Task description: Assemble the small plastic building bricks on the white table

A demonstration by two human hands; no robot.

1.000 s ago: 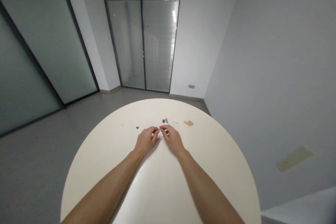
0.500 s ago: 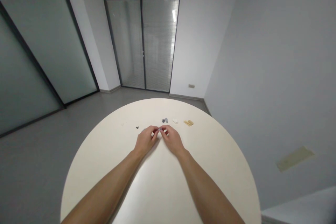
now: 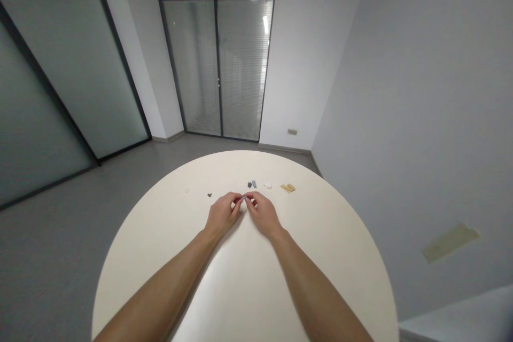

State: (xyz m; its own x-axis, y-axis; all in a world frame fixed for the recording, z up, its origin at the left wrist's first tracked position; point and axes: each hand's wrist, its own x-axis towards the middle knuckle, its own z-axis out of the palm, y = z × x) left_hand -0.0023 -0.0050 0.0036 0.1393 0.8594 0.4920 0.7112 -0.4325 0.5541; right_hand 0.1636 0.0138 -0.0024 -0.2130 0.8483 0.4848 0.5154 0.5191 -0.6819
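My left hand [image 3: 224,211] and my right hand [image 3: 261,211] meet fingertip to fingertip above the table. Pinched between them is a small grey piece [image 3: 244,197], mostly covered by the fingers and too small to name more exactly. Just beyond the right fingertips lie a cluster of small black pieces [image 3: 249,185] and a blue-grey piece [image 3: 254,184]. Left of my left hand sits another small black piece [image 3: 209,195].
The round white table [image 3: 248,278] carries white pieces [image 3: 267,185] and tan pieces [image 3: 287,188] on the right, and tiny pale bits [image 3: 187,190] far left. A grey wall [image 3: 401,117] rises on the right; a glass door [image 3: 218,64] stands behind.
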